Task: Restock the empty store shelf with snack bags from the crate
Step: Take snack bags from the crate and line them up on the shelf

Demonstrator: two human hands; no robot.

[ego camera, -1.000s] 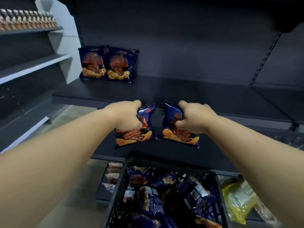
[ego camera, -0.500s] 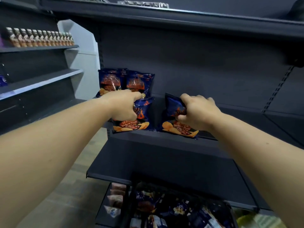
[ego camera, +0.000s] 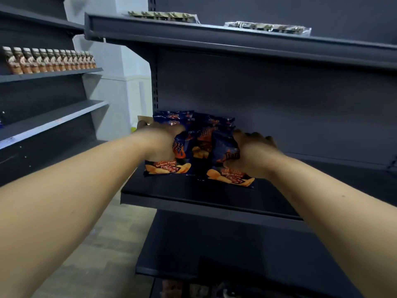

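My left hand (ego camera: 160, 143) grips a dark blue barbecue snack bag (ego camera: 169, 166) whose bottom edge sits on the dark shelf (ego camera: 193, 198). My right hand (ego camera: 253, 153) grips a second blue snack bag (ego camera: 231, 175) just to its right, also down on the shelf. Both bags stand right in front of two earlier snack bags (ego camera: 193, 121) leaning against the back panel at the shelf's left end. The crate is out of view below.
An upper shelf (ego camera: 236, 39) carries flat wrapped trays (ego camera: 268, 27). A side unit on the left holds a row of small bottles (ego camera: 49, 60) and a grey shelf (ego camera: 53, 119). The dark shelf stretches bare to the right. Floor (ego camera: 103, 244) lies below left.
Both hands carried their bags up and forward onto the shelf, against the two standing bags. The view rose, so the crate dropped out of sight.
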